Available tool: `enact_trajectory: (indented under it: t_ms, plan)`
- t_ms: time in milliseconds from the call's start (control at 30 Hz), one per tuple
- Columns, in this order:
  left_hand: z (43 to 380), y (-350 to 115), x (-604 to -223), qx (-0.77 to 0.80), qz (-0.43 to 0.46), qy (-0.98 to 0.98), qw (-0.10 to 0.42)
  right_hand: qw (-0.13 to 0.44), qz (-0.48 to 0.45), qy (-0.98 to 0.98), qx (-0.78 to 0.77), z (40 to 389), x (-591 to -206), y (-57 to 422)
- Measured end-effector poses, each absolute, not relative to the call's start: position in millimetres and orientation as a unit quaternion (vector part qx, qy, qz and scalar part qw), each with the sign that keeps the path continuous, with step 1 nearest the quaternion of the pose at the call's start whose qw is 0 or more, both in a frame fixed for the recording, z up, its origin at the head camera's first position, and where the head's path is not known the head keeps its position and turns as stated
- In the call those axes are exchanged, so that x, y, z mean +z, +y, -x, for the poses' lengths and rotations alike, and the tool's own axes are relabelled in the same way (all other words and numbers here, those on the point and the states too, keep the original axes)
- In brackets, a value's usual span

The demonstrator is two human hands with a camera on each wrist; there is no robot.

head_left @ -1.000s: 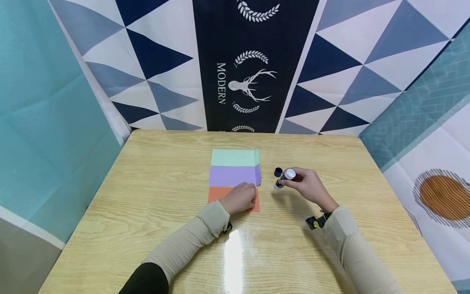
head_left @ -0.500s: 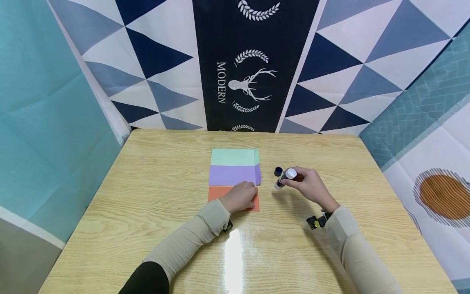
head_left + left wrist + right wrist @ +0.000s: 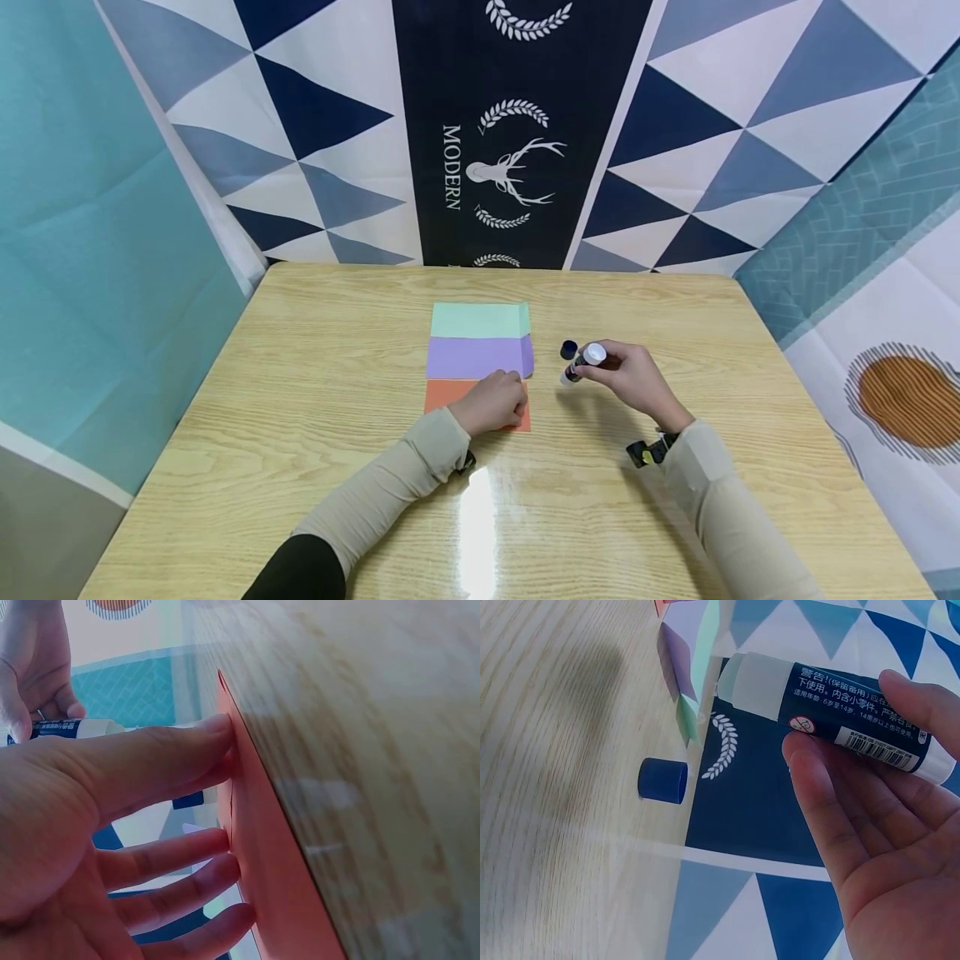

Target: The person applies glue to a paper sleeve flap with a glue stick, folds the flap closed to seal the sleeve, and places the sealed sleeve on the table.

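Observation:
My left hand rests its fingertips on an orange sheet of paper lying on the table. In the left wrist view, the thumb and fingertips touch the orange paper, with the fingers fairly straight. To the right, my right hand grips a glue stick tilted above the table. Up close in the right wrist view, the uncapped glue stick has a dark blue label and pale glue showing at its tip. Its dark blue cap stands on the table nearby.
Beyond the orange sheet lie a purple paper and a mint green paper, each creased near its right edge. All rest on a wooden table. Patterned cloth hangs behind the table's far edge.
Almost nothing differs. The glue stick in my right hand has shifted very slightly; my left hand stays on the orange paper.

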State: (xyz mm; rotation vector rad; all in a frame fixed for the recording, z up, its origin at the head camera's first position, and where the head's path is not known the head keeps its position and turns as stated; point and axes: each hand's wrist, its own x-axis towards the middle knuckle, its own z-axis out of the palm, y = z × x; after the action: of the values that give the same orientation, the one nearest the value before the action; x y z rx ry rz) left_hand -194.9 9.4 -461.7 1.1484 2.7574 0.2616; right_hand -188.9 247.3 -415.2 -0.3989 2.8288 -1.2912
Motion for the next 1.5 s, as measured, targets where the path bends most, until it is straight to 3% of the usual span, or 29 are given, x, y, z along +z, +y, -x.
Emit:
enact_trajectory:
  t_ms: [1067, 1500]
  plan:
    - [198.3, 8.3, -464.7, 0.09, -0.365, 0.924, 0.075, -0.003, 0.132, 0.904, -0.407, 191.3, -415.4, 245.0]
    - [200.3, 9.9, -462.3, 0.085, -0.397, 0.911, 0.075, -0.002, 0.13, 0.903, -0.411, 190.5, -415.7, 246.6]
